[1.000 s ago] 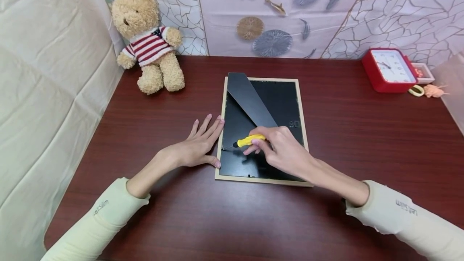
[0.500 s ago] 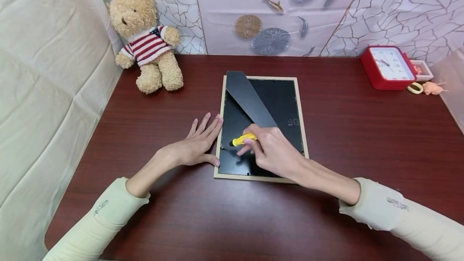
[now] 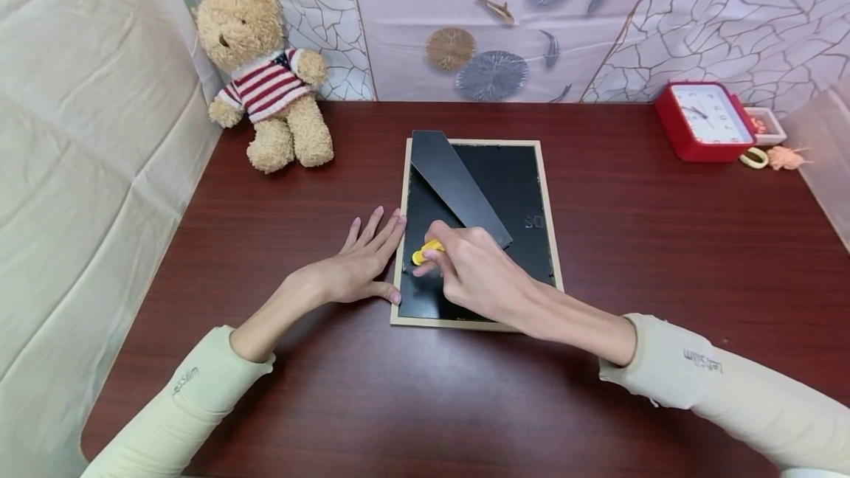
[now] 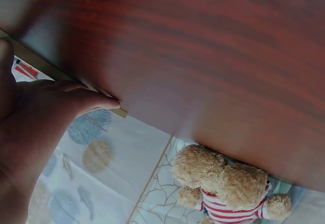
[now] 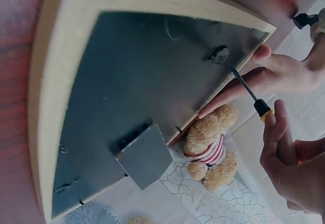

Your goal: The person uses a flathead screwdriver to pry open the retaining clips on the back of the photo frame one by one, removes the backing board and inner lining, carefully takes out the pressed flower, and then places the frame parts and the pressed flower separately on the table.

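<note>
A picture frame lies face down, its pale wooden rim (image 3: 438, 322) around a black backing board (image 3: 508, 168). A black stand leg (image 3: 458, 179) slants across the board. My right hand (image 3: 488, 275) grips a small screwdriver (image 3: 427, 251) by its yellow handle. In the right wrist view the screwdriver's metal shaft (image 5: 246, 87) points at the inner edge of the rim, near a small dark metal tab (image 5: 179, 130). From the head its tip is hidden below the handle. My left hand (image 3: 358, 271) rests with straight, spread fingers against the frame's left side.
A teddy bear (image 3: 268, 83) in a striped sweater sits at the back left. At the back right stand a red clock (image 3: 707, 122), a small pink-white box (image 3: 765, 126), a pale ring (image 3: 753, 158) and a pink lump (image 3: 786, 158). Patterned cloth hangs behind the table.
My right hand has moved left with the screwdriver, closer to the frame's left rim. The handle has tipped, and the shaft no longer shows from the head. My left hand stays in place.
</note>
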Demonstrator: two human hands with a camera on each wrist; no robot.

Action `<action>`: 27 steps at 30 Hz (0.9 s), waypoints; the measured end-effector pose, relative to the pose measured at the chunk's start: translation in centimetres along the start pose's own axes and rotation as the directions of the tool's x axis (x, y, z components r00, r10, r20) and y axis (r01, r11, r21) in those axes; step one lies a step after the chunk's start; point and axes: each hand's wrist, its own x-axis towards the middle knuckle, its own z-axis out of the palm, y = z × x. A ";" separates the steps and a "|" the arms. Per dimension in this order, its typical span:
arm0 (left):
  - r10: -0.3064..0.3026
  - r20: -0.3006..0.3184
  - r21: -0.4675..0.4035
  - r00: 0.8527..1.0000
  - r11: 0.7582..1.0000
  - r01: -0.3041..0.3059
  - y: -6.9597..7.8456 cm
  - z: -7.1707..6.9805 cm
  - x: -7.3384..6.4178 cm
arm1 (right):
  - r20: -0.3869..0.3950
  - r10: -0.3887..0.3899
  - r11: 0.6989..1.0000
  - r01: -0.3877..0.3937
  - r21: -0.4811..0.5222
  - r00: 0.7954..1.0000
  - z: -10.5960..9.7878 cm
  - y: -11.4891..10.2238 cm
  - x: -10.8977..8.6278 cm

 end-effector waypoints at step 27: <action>-0.021 0.028 -0.009 0.999 1.000 0.021 0.1 -0.2 0.2 | 0.081 0.020 0.985 -0.006 -0.170 0.997 0.2 -2.7 2.9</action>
